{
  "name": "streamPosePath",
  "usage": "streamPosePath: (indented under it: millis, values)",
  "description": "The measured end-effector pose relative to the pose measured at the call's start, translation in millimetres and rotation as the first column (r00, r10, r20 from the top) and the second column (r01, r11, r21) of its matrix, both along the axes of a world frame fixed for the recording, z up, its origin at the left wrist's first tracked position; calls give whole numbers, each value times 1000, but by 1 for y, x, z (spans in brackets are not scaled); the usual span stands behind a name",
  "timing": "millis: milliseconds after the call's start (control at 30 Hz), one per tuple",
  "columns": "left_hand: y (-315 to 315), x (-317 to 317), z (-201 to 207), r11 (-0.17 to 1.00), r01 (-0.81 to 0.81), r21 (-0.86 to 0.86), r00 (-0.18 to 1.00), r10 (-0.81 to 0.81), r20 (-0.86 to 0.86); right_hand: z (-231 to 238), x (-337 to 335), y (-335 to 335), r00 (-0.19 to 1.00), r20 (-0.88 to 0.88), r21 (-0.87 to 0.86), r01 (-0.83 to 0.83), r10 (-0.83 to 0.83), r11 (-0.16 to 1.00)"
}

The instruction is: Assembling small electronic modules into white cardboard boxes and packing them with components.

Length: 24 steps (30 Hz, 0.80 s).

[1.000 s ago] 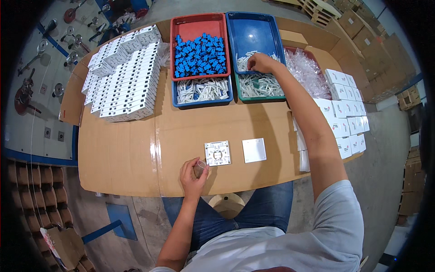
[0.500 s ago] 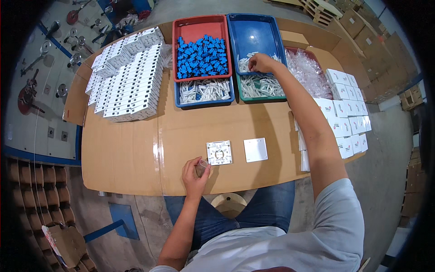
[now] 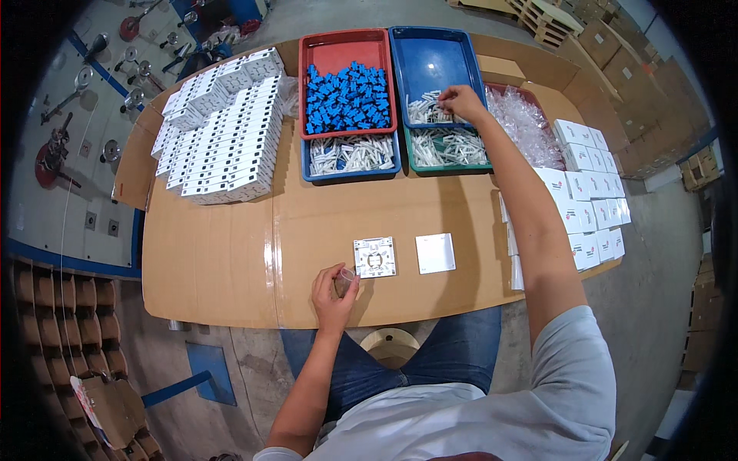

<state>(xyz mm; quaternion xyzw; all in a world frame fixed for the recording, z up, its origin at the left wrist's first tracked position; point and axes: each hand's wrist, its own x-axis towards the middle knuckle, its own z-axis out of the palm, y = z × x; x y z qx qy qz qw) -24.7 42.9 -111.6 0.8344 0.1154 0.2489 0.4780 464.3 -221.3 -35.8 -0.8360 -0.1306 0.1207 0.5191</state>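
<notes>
My left hand (image 3: 334, 300) is closed round a small clear plastic bag (image 3: 345, 282), its mouth facing up, near the table's front edge. Just beyond it lies a square white plate with a printed pattern and a round opening (image 3: 374, 257). A plain white square cover (image 3: 436, 253) rests to the right of that plate. My right hand (image 3: 460, 102) reaches far into the upper blue tray (image 3: 430, 58), over a small pile of thin white pieces (image 3: 424, 110). Its fingertips are pinched together; what they hold is too small to make out.
A red tray of blue pieces (image 3: 347, 96) sits over a blue tray of white pieces (image 3: 350, 155). White pieces also fill a green tray (image 3: 450, 146). Stacked white units (image 3: 223, 146) stand left; clear plastic bags (image 3: 519, 123) and white boxes (image 3: 584, 200) lie right.
My right hand has shifted slightly to the right within the upper blue tray. My left hand keeps its hold on the clear bag. The whole view has moved a little.
</notes>
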Motion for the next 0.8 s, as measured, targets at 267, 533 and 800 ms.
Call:
streamPosePath:
  millis: [267, 533, 800]
  values:
    - [0, 2, 8, 1000, -1, -13, 999, 2, 34, -1, -36, -21, 977, -156, 438, 199, -144, 877]
    - [3, 0, 10, 1000, -23, 2, 998, 23, 65, 15, -209, 31, 968, -248, 452, 82, 37, 888]
    - [2, -5, 6, 998, 27, -55, 997, -23, 75, 8, -328, 104, 800, -375, 347, -346, 468, 871]
